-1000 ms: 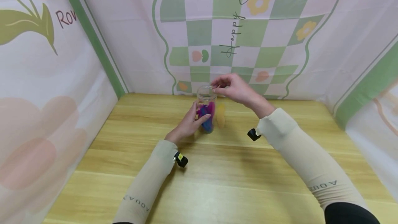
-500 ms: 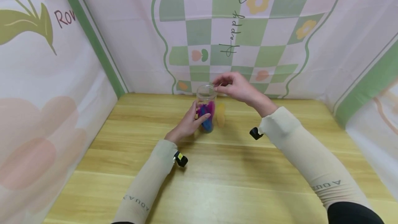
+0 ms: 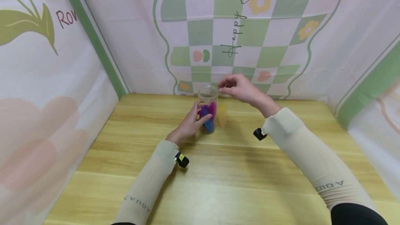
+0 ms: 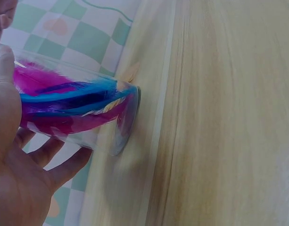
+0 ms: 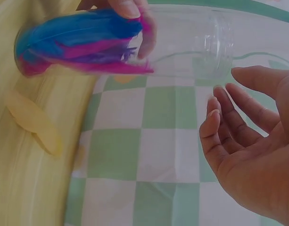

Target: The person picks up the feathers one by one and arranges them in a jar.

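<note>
A clear glass jar (image 3: 207, 96) stands upright near the back of the table, its mouth uncovered. Blue, magenta and purple feathers (image 4: 73, 99) fill its lower part. My left hand (image 3: 188, 122) grips the jar around its side, thumb in front. Just right of the jar's mouth, my right hand (image 3: 239, 89) hovers with loosely bent fingers; in the right wrist view, thumb and fingers are apart with nothing between them. On the table beside the jar's right side lies a yellow feather (image 5: 35, 122).
The wooden table (image 3: 203, 183) reaches back to a cloth backdrop (image 3: 200, 30) with green checks, close behind the jar. Patterned cloth walls (image 3: 62, 79) stand at both sides.
My right hand has shifted slightly to the right, off the jar's rim. The left hand, the jar and the feathers inside have stayed in place.
</note>
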The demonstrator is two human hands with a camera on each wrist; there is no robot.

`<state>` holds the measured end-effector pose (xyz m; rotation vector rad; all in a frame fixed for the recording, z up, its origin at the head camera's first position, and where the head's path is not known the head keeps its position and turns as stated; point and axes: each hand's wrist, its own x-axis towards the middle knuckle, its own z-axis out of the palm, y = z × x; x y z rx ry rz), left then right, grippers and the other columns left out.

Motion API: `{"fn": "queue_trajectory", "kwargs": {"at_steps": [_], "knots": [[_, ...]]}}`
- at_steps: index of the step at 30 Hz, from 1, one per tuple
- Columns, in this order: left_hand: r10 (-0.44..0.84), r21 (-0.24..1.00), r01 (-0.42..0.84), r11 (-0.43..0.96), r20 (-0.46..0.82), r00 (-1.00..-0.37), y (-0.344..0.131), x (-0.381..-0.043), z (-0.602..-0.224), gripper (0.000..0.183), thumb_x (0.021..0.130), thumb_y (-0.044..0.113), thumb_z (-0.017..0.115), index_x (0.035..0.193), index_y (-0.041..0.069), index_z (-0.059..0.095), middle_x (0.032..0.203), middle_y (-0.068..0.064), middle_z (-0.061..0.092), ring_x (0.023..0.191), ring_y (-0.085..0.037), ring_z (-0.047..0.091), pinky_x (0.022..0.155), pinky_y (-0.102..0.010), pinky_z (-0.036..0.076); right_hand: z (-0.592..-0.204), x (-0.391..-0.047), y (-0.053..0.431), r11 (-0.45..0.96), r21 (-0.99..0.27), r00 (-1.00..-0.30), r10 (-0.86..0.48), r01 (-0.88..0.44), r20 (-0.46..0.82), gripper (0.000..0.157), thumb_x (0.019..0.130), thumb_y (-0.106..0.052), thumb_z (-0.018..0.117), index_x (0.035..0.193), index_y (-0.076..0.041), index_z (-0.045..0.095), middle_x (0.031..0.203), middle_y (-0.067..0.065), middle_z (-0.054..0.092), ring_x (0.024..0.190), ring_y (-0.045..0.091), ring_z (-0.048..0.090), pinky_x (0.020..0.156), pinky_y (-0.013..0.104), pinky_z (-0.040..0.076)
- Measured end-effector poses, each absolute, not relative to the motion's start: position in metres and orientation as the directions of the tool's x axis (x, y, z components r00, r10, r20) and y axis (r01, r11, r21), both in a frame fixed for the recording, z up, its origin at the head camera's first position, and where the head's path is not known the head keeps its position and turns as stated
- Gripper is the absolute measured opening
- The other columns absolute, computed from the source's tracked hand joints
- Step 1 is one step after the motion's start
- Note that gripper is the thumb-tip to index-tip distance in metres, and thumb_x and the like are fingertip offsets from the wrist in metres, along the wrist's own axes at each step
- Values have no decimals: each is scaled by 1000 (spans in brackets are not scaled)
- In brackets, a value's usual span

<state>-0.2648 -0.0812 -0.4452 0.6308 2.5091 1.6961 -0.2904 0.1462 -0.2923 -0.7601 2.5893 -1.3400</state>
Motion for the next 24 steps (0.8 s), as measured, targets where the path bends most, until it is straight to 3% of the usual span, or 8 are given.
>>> {"fn": "queue_trajectory", "kwargs": {"at_steps": [4, 20, 24], "knots": [[361, 899, 312, 308, 193, -912, -82, -265, -446, 62, 106, 36, 58, 154, 17, 25, 145, -11, 47, 139, -29, 47, 116, -50, 38, -298, -296, 149, 486, -791, -870, -481, -371, 113, 22, 99, -12, 67, 117, 0, 69, 110, 15, 67, 96, 25, 60, 76, 31, 53], [379, 894, 330, 301, 205, -902, -83, -265, -447, 59, 106, 38, 57, 152, 16, 26, 148, -10, 46, 138, -27, 49, 115, -48, 41, -323, -315, 158, 539, -787, -904, -423, -301, 57, 25, 98, -10, 67, 121, 1, 66, 113, 17, 65, 100, 33, 62, 72, 29, 54], [376, 891, 333, 309, 207, -903, -83, -265, -446, 58, 106, 36, 57, 152, 17, 26, 148, -11, 46, 139, -28, 48, 115, -49, 40, -329, -318, 160, 551, -783, -905, -423, -288, 35, 28, 100, -11, 65, 125, 1, 64, 117, 19, 64, 98, 28, 61, 71, 27, 54]]}}
